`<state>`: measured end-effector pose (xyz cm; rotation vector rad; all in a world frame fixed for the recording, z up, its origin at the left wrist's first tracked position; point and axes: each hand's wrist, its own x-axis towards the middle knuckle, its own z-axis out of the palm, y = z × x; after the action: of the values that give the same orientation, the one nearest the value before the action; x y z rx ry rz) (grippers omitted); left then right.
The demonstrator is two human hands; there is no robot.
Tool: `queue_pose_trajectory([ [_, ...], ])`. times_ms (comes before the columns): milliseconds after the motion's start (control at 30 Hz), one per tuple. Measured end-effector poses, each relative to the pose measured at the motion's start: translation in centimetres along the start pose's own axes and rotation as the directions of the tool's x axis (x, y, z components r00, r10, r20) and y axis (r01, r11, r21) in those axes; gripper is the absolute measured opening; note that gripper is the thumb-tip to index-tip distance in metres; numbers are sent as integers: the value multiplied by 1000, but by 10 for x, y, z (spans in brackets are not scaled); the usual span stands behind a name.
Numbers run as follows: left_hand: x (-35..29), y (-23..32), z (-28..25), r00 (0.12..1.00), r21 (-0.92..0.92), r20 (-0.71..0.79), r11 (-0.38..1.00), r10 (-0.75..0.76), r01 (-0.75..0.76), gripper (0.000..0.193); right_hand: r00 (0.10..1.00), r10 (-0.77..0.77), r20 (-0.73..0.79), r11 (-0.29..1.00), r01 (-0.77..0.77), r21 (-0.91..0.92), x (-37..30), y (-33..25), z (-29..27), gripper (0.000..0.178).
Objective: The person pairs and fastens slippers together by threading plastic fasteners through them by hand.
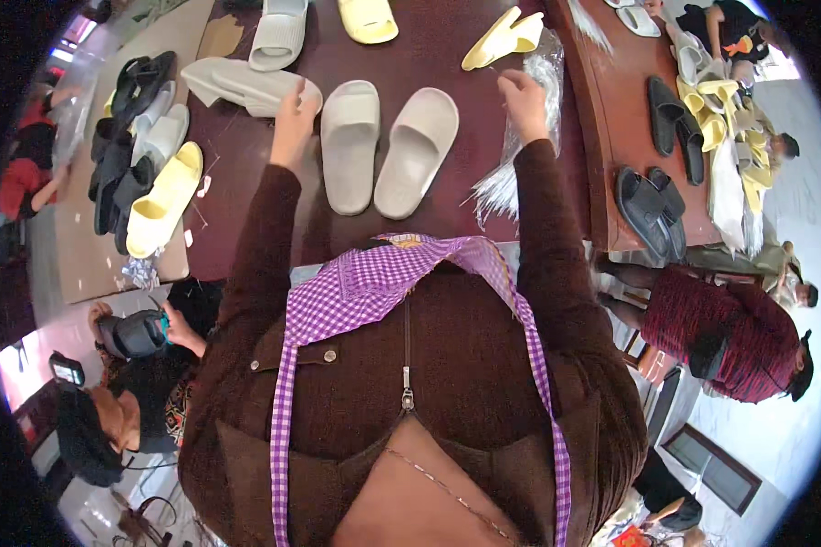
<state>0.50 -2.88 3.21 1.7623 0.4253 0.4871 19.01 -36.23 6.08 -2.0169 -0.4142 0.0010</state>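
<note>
A pair of smooth, light grey-beige open-toed slides [348, 173] is lying side by side at the upper centre of the frame, on a glossy dark red table [429, 59]. The bare left hand [292, 128], in a brown sleeve, is hovering or resting just left of the pair, beside a pale grey pair of slides [237, 82] lying together at the upper left; its fingers are bending partly, and I cannot tell whether they are touching or gripping that pair. The bare right hand [524, 105] is standing right of centre, near a clear crinkled plastic bag [550, 73]; its fingers are curling loosely inward, and whether anything thin is caught between them I cannot tell. Pale yellow slides [506, 38] are lying just above it.
</note>
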Motion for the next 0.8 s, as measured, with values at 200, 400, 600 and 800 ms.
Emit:
queue_pose_trajectory([
  [200,-51,-23,19,993,268,35,956,110,-115,34,995,-42,-91,943,10,-333,-5,59,17,26],
  [400,-79,-32,45,974,106,224,994,-32,9,31,996,40,-79,806,-79,-587,1,91,17,21],
  [600,-83,-19,71,922,20,384,998,-57,53,28,981,-103,-167,969,61,-240,-43,14,-2,20],
  [800,-59,34,125,781,56,607,988,-148,144,30,963,-266,-54,938,245,-246,-100,-13,10,16],
])
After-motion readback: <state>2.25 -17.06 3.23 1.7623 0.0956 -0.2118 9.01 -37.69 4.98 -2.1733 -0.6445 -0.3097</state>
